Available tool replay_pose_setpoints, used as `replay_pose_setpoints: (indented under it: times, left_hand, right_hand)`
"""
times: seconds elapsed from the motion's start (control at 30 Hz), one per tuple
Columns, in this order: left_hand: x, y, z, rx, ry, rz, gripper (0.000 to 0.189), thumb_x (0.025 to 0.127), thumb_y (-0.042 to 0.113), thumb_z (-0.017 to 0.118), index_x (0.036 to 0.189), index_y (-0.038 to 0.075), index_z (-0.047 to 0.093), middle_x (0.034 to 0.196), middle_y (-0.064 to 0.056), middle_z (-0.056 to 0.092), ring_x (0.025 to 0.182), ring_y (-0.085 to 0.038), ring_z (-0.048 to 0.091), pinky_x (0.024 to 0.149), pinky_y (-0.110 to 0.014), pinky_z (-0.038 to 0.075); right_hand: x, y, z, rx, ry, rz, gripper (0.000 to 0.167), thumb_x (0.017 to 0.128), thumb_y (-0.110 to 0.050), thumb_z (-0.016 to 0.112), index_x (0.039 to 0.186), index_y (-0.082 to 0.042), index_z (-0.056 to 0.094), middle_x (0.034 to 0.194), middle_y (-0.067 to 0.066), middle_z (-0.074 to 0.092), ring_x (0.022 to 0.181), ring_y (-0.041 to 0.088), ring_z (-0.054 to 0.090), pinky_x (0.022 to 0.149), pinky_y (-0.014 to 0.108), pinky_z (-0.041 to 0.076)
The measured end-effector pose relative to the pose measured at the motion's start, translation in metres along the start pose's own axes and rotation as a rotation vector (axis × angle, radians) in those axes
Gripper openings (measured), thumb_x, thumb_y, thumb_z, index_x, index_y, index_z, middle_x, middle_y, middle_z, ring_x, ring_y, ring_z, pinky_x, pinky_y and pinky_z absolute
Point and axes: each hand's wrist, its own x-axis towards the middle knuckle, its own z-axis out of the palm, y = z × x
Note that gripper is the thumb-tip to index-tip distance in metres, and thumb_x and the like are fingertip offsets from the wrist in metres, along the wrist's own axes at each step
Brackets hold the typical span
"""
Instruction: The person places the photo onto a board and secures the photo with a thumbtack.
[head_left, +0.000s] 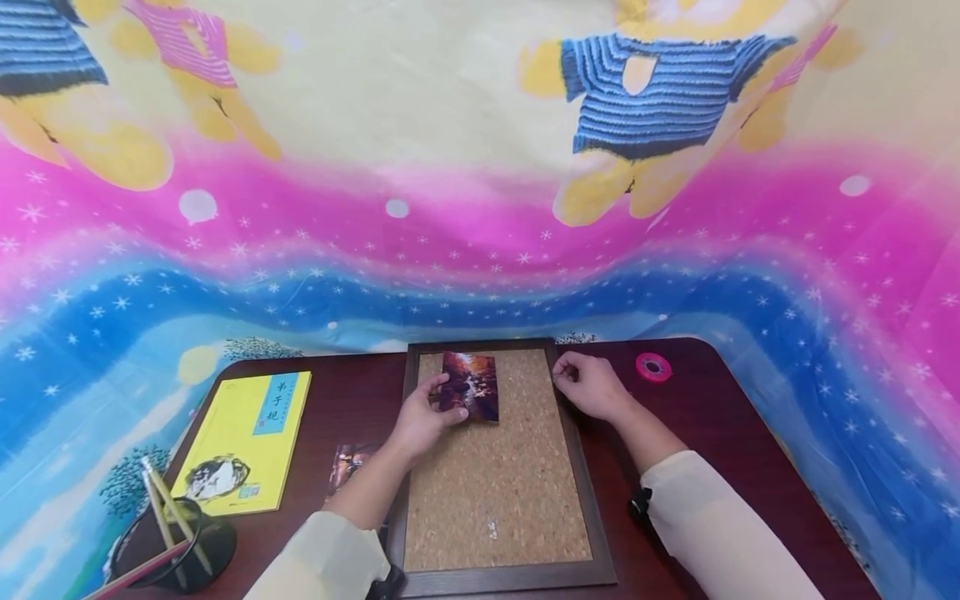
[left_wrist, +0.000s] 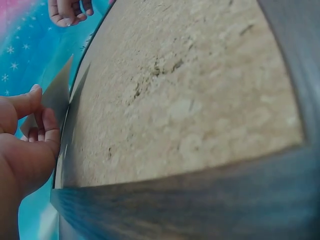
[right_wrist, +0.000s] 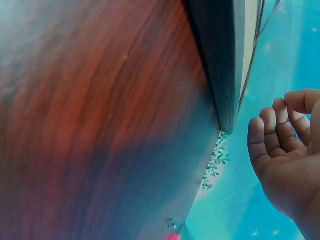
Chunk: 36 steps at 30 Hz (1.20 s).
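Note:
My left hand (head_left: 425,419) pinches a small photo print (head_left: 480,387) between thumb and fingers, a dark picture with orange foliage at its top. In the head view the print overlaps the upper left of a dark-framed corkboard (head_left: 517,475). From the left wrist, the print's pale back (left_wrist: 59,90) shows tilted over the cork. My right hand (head_left: 592,385) is at the board's upper right frame edge. Its thumb meets the curled index finger in the right wrist view, and no object shows between them. A small whitish patch (head_left: 492,529) marks the lower cork.
A pink tape roll (head_left: 654,367) lies at the table's back right. Another photo print (head_left: 348,467) is left of the board, partly hidden by my left arm. A yellow book (head_left: 240,442) and a black mesh pen holder (head_left: 217,554) with pencils stand at the left.

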Motion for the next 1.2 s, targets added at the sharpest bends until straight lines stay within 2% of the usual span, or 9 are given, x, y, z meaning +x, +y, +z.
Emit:
replay_pose_setpoints:
  times: [0.1, 0.27, 0.4, 0.57, 0.7, 0.87, 1.03, 1.2]
  left_hand:
    - [0.002, -0.002, 0.004, 0.040, -0.004, 0.006, 0.079, 0.083, -0.005, 0.082, 0.153, 0.001, 0.043, 0.144, -0.023, 0.050, 0.118, -0.037, 0.065, 0.085, -0.032, 0.059]
    - [0.005, -0.003, 0.008, 0.160, -0.028, 0.045, 0.080, 0.083, 0.001, 0.084, 0.151, -0.004, 0.043, 0.133, -0.025, 0.057, 0.110, -0.035, 0.069, 0.082, -0.033, 0.059]
    - [0.007, -0.003, 0.009, 0.265, -0.029, 0.076, 0.079, 0.083, 0.007, 0.087, 0.149, -0.005, 0.046, 0.126, -0.021, 0.062, 0.104, -0.031, 0.070, 0.081, -0.036, 0.059]
    - [0.010, -0.002, 0.010, 0.501, -0.005, 0.137, 0.078, 0.079, 0.022, 0.092, 0.142, -0.004, 0.054, 0.119, -0.017, 0.065, 0.106, -0.029, 0.064, 0.095, -0.046, 0.053]
    - [0.011, 0.002, 0.012, 0.663, -0.020, 0.162, 0.076, 0.078, 0.031, 0.092, 0.138, -0.002, 0.058, 0.127, -0.020, 0.063, 0.118, -0.035, 0.060, 0.105, -0.051, 0.047]
    - [0.012, 0.006, 0.015, 0.775, -0.066, 0.163, 0.070, 0.083, 0.033, 0.088, 0.137, 0.000, 0.059, 0.139, -0.023, 0.058, 0.130, -0.039, 0.055, 0.109, -0.052, 0.043]
    - [0.013, 0.007, 0.017, 0.852, -0.093, 0.183, 0.064, 0.086, 0.032, 0.085, 0.137, 0.002, 0.061, 0.135, -0.019, 0.062, 0.130, -0.035, 0.056, 0.109, -0.050, 0.044]
    - [0.013, 0.009, 0.017, 0.884, -0.106, 0.191, 0.062, 0.086, 0.031, 0.086, 0.137, 0.004, 0.062, 0.129, -0.017, 0.062, 0.124, -0.033, 0.058, 0.105, -0.049, 0.047]
  right_hand:
    - [0.003, -0.003, 0.002, 0.003, 0.006, -0.004, 0.005, 0.094, -0.018, 0.069, 0.098, -0.015, 0.070, 0.086, -0.002, 0.068, 0.075, 0.014, 0.060, 0.074, 0.036, 0.050]
    - [0.009, -0.008, 0.006, 0.021, 0.006, -0.020, 0.005, 0.091, -0.014, 0.070, 0.096, -0.015, 0.070, 0.084, -0.002, 0.068, 0.072, 0.013, 0.059, 0.072, 0.035, 0.050]
    - [0.013, -0.012, 0.010, 0.031, -0.010, -0.022, 0.005, 0.091, -0.014, 0.069, 0.096, -0.015, 0.070, 0.084, -0.002, 0.068, 0.071, 0.013, 0.059, 0.071, 0.035, 0.050]
    - [0.019, -0.015, 0.015, 0.021, -0.018, -0.022, 0.005, 0.091, -0.016, 0.068, 0.096, -0.014, 0.071, 0.083, -0.003, 0.067, 0.071, 0.012, 0.059, 0.071, 0.034, 0.050]
    - [0.023, -0.019, 0.017, 0.015, -0.029, -0.028, 0.005, 0.092, -0.016, 0.068, 0.096, -0.015, 0.071, 0.083, -0.003, 0.067, 0.072, 0.012, 0.059, 0.071, 0.034, 0.050]
    - [0.029, -0.024, 0.020, 0.030, -0.053, -0.023, 0.006, 0.094, -0.017, 0.066, 0.098, -0.016, 0.071, 0.087, -0.002, 0.069, 0.075, 0.013, 0.060, 0.074, 0.036, 0.052]
    - [0.033, -0.025, 0.025, 0.038, -0.063, -0.024, 0.006, 0.096, -0.017, 0.066, 0.098, -0.015, 0.071, 0.089, -0.001, 0.068, 0.077, 0.014, 0.061, 0.075, 0.036, 0.052]
    - [0.036, -0.028, 0.029, 0.049, -0.074, -0.016, 0.005, 0.096, -0.017, 0.066, 0.097, -0.016, 0.071, 0.089, -0.002, 0.068, 0.079, 0.015, 0.062, 0.076, 0.036, 0.053]
